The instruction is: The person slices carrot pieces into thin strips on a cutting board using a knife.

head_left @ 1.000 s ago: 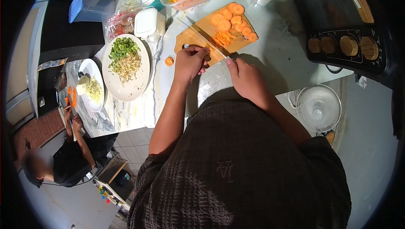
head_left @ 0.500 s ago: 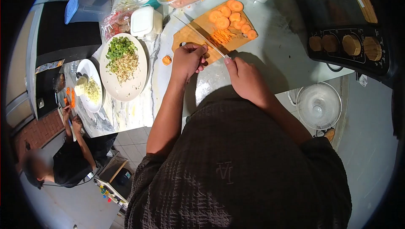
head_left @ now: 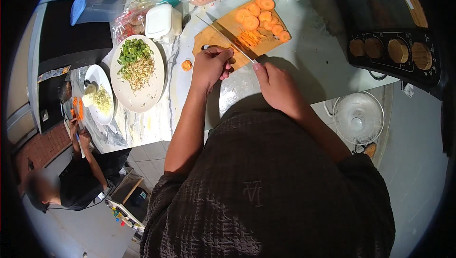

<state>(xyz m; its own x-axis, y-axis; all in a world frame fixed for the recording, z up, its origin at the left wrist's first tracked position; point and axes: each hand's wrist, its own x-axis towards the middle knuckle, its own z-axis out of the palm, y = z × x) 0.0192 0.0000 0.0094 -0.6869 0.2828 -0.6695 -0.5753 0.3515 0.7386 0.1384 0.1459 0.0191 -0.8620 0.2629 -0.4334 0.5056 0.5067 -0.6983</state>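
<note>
Barely moved: straight knife (head_left: 225,38) (wooden board (head_left: 230,25) beneath).

There are four brown wooden knobs (head_left: 398,51) and two oval pale plates (head_left: 129,99). One long thin-bladed knife (head_left: 226,39) and one tan wooden cutting board (head_left: 270,45) show

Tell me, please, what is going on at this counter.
The person's right hand holds a knife slanting across a cutting board. The left hand is at the board's near edge, thumb and fingers together; whether it holds anything is unclear. Carrot slices and thin carrot strips lie on the board, right of the blade.
</note>
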